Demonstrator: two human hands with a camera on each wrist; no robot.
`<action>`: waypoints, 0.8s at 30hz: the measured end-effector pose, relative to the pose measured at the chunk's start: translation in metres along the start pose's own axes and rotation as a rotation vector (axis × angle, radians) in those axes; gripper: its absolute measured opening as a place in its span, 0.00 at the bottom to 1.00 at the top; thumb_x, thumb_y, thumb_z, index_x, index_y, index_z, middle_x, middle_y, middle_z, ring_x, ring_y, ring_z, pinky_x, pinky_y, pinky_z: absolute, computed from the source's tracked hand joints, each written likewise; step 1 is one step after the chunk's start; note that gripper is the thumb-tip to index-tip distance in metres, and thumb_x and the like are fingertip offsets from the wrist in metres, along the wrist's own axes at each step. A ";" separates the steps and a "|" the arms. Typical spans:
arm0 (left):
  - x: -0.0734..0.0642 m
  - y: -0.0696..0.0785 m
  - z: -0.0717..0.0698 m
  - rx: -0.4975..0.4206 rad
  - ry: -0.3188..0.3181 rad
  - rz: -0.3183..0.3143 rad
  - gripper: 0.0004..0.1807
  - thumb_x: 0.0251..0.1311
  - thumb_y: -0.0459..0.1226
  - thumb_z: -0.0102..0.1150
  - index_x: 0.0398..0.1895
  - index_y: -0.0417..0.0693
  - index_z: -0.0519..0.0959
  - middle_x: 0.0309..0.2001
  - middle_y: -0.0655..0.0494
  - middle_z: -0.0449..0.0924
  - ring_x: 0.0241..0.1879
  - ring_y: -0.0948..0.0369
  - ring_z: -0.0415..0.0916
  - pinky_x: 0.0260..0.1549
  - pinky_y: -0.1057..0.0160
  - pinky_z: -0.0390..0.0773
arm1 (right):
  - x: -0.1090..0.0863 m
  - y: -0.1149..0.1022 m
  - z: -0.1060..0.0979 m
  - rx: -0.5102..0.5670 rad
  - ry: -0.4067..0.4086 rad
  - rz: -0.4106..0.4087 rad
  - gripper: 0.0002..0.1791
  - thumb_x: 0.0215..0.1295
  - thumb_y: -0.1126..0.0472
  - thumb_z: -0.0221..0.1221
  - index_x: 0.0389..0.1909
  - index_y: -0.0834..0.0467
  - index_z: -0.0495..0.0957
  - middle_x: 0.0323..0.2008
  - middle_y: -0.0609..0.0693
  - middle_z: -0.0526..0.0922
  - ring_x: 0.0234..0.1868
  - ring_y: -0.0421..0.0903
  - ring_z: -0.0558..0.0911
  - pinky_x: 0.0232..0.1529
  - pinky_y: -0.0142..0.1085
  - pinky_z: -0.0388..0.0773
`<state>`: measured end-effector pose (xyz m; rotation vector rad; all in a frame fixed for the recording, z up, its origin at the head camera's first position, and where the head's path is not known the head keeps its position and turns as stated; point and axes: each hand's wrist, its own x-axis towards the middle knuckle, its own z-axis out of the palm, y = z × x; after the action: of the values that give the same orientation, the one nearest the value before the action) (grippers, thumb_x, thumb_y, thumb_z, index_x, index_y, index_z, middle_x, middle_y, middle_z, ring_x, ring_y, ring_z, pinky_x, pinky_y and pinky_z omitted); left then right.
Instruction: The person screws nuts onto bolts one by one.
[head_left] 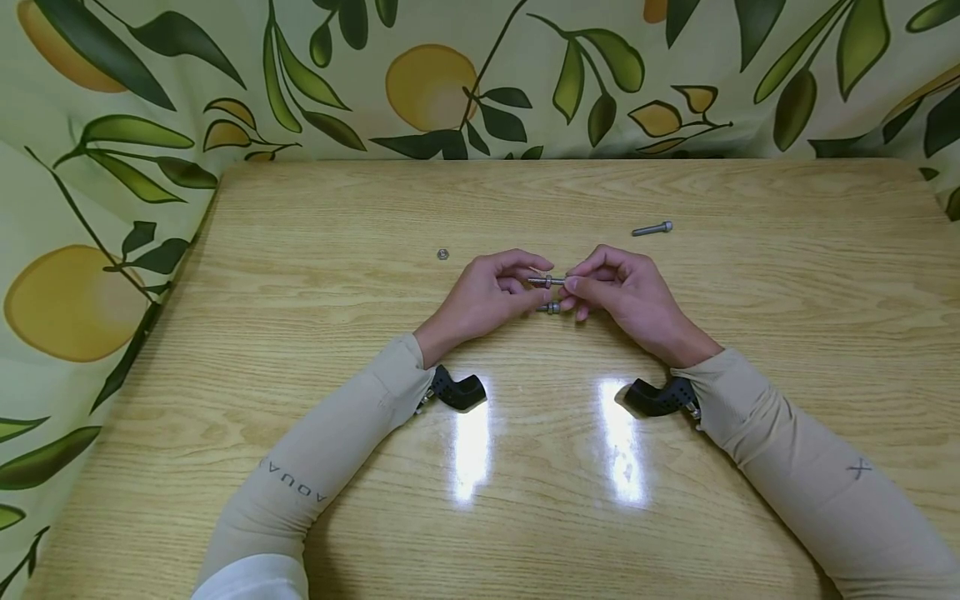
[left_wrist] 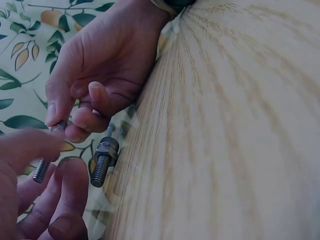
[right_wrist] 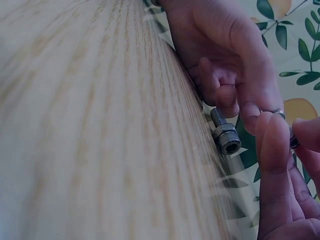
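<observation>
Between the two hands is a metal bolt (head_left: 557, 282), held level above the table, with a nut (head_left: 548, 282) on its thread. My right hand (head_left: 626, 292) pinches the bolt at its head end. The thumb and fingers of my left hand (head_left: 491, 292) curl around the nut; one digit is blurred in the left wrist view. The bolt's threaded end (left_wrist: 41, 170) sticks out there. Beneath the hands a second bolt (right_wrist: 228, 137) lies on the table, a nut (right_wrist: 224, 129) around its thread near the socket head. In the head view the left thumb partly hides it.
On the wooden table (head_left: 337, 250), a loose nut (head_left: 443, 254) lies left of the hands. A third bolt (head_left: 652, 228) lies farther back at right. A leaf-and-fruit patterned cloth (head_left: 337, 75) hangs behind the table and along its left side.
</observation>
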<state>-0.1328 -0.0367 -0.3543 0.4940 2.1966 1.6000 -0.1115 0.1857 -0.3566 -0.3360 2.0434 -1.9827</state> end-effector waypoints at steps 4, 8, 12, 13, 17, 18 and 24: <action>-0.001 0.001 0.000 -0.004 -0.002 -0.006 0.18 0.62 0.49 0.63 0.50 0.51 0.81 0.39 0.56 0.86 0.30 0.59 0.83 0.31 0.66 0.79 | 0.000 0.000 0.000 -0.026 0.002 0.002 0.14 0.66 0.58 0.62 0.42 0.66 0.75 0.34 0.56 0.88 0.32 0.48 0.86 0.32 0.35 0.83; -0.001 0.001 0.000 -0.001 0.001 0.012 0.18 0.60 0.46 0.65 0.52 0.52 0.80 0.44 0.55 0.85 0.31 0.60 0.83 0.32 0.67 0.78 | 0.000 0.000 0.000 -0.039 0.000 -0.001 0.14 0.66 0.58 0.61 0.42 0.65 0.75 0.33 0.55 0.88 0.31 0.48 0.86 0.33 0.34 0.83; -0.002 0.001 -0.001 -0.002 0.007 0.013 0.20 0.59 0.48 0.66 0.53 0.54 0.79 0.44 0.56 0.84 0.31 0.60 0.83 0.32 0.66 0.79 | 0.000 0.000 0.000 -0.046 -0.002 -0.002 0.14 0.66 0.58 0.61 0.42 0.65 0.75 0.33 0.54 0.88 0.31 0.48 0.85 0.32 0.35 0.83; -0.002 0.001 -0.001 0.001 0.007 0.008 0.19 0.60 0.49 0.65 0.52 0.54 0.80 0.40 0.57 0.85 0.30 0.60 0.83 0.32 0.66 0.79 | 0.000 0.000 0.000 -0.047 -0.002 -0.001 0.14 0.66 0.58 0.61 0.42 0.65 0.75 0.33 0.54 0.88 0.31 0.48 0.85 0.32 0.35 0.83; -0.001 -0.001 -0.001 0.009 0.011 0.017 0.17 0.60 0.49 0.65 0.49 0.54 0.81 0.39 0.57 0.86 0.32 0.61 0.83 0.33 0.65 0.79 | 0.001 0.000 0.000 -0.055 -0.002 0.003 0.14 0.66 0.57 0.61 0.42 0.65 0.75 0.34 0.54 0.88 0.32 0.48 0.86 0.32 0.35 0.83; -0.001 -0.001 -0.001 0.008 0.013 0.023 0.18 0.59 0.47 0.67 0.50 0.53 0.80 0.41 0.59 0.86 0.33 0.61 0.84 0.35 0.65 0.79 | 0.001 0.000 0.000 -0.055 -0.002 0.004 0.14 0.66 0.57 0.61 0.42 0.65 0.75 0.34 0.54 0.88 0.32 0.48 0.86 0.33 0.35 0.83; 0.000 -0.001 0.000 0.004 0.001 0.012 0.18 0.61 0.51 0.63 0.49 0.53 0.81 0.39 0.58 0.87 0.32 0.60 0.84 0.34 0.64 0.81 | 0.001 0.001 -0.001 -0.072 -0.003 0.001 0.14 0.66 0.57 0.61 0.42 0.65 0.75 0.33 0.54 0.88 0.31 0.48 0.85 0.33 0.35 0.83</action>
<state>-0.1330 -0.0373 -0.3548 0.5079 2.2023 1.6025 -0.1125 0.1861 -0.3579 -0.3529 2.1166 -1.9102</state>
